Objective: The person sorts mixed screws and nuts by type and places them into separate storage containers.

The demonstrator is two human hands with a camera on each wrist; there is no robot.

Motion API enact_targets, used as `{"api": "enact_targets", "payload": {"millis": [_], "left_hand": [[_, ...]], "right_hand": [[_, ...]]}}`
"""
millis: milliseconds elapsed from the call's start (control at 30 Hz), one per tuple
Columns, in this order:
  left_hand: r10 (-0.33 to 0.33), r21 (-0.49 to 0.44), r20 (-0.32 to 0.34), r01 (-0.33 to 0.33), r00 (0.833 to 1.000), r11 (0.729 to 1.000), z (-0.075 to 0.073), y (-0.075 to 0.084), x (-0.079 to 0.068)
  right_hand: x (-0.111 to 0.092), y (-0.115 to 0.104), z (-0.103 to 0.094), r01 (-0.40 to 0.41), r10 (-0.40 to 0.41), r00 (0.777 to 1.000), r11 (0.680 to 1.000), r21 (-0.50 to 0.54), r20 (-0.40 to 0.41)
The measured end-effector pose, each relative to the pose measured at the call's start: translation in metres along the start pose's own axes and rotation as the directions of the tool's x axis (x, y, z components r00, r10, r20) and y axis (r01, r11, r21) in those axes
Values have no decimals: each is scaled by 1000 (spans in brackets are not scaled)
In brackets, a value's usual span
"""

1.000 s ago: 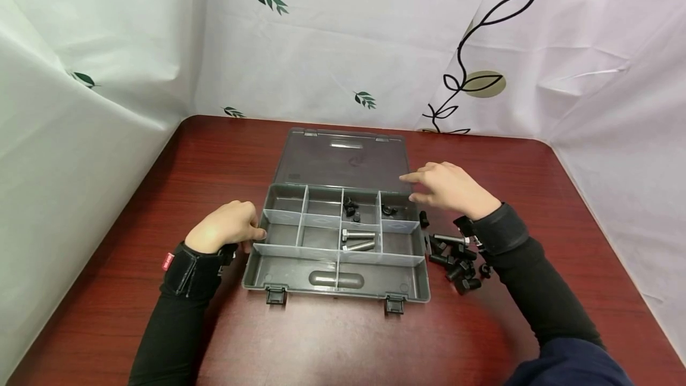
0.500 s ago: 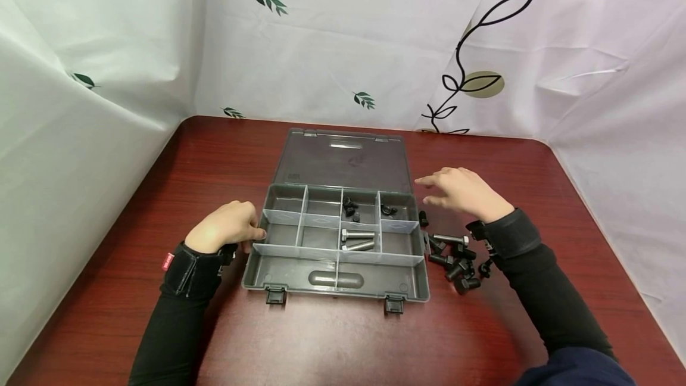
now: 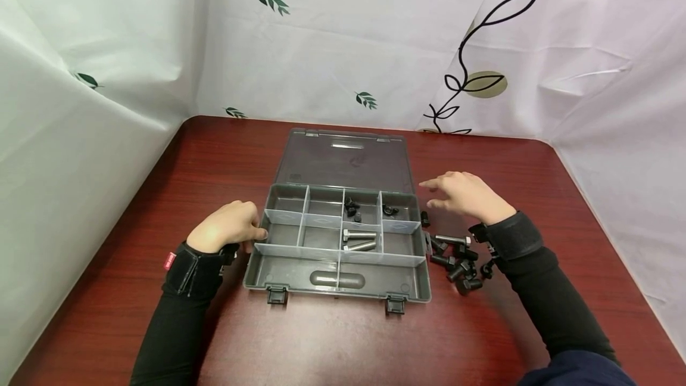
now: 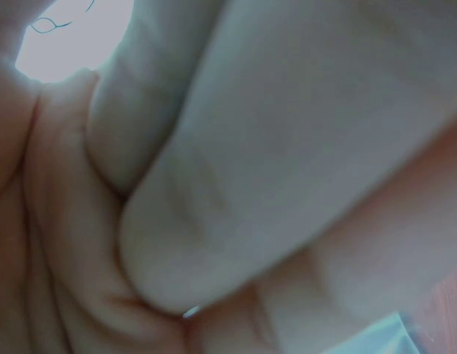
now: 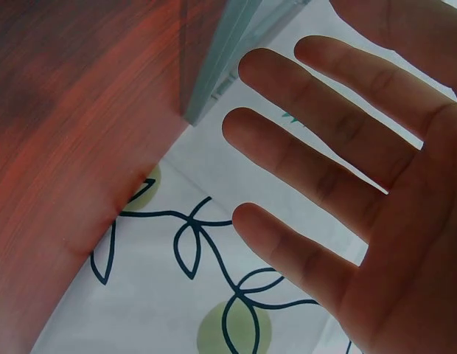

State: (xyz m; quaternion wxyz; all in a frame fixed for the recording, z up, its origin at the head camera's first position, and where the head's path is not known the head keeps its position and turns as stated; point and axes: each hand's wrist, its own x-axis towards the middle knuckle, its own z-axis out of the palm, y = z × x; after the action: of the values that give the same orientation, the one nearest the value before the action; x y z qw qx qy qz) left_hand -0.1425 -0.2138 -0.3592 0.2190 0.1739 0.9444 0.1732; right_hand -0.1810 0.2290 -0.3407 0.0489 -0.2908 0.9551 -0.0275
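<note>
A grey plastic compartment box (image 3: 292, 299) lies on the table with its see-through lid (image 3: 343, 159) folded back. My left hand (image 3: 227, 228) is at the box's left wall, fingers curled and a digit over the rim; the left wrist view shows mostly curled fingers (image 4: 273, 147). My right hand (image 3: 466, 195) hovers right of the box, fingers spread and holding nothing, as the right wrist view shows. Two silver bolts (image 3: 359, 234) lie in a middle compartment. Small black parts (image 3: 351, 206) sit in one back compartment, and more black pieces (image 3: 390, 210) in the back right one.
Beside the box's right wall lies a pile of black bolts (image 3: 458, 268) with a silver bolt (image 3: 452, 239) on its far side. One black piece (image 3: 425, 218) lies apart near the box corner. Two latches (image 3: 395, 305) project from the front. White patterned cloth (image 3: 321, 46) surrounds the table.
My right hand has drawn back to the right, away from the lid and back right compartment. My left hand stays at the box's left wall. The box contents look the same.
</note>
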Motion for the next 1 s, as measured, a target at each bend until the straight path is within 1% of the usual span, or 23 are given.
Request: {"api": "enact_targets", "payload": {"millis": [200,433,567,633,833,1000], "left_hand": [[5,15,-7,-5,1000,1000,-1,0,0],[2,1,-1,-2,1000,1000,-1,2,-1],[-1,6,-1,1,1000,1000,-1,2,-1],[-8,7,-1,8,1000,1000,-1,2,-1],[0,2,-2,0,1000,1000,-1,2,-2],[0,7,-2,0,1000,1000,-1,3,-2]], "right_hand": [[0,2,2,-4,4,1000,1000,2,18],[1,3,7,-15,13,999,999,37,52],[1,4,11,-23,20,998,999,37,66],[1,4,12,-29,26,996,999,35,82],[2,2,17,-56,47,989,997,56,142],[3,1,21,-40,29,986,997,63,161]]}}
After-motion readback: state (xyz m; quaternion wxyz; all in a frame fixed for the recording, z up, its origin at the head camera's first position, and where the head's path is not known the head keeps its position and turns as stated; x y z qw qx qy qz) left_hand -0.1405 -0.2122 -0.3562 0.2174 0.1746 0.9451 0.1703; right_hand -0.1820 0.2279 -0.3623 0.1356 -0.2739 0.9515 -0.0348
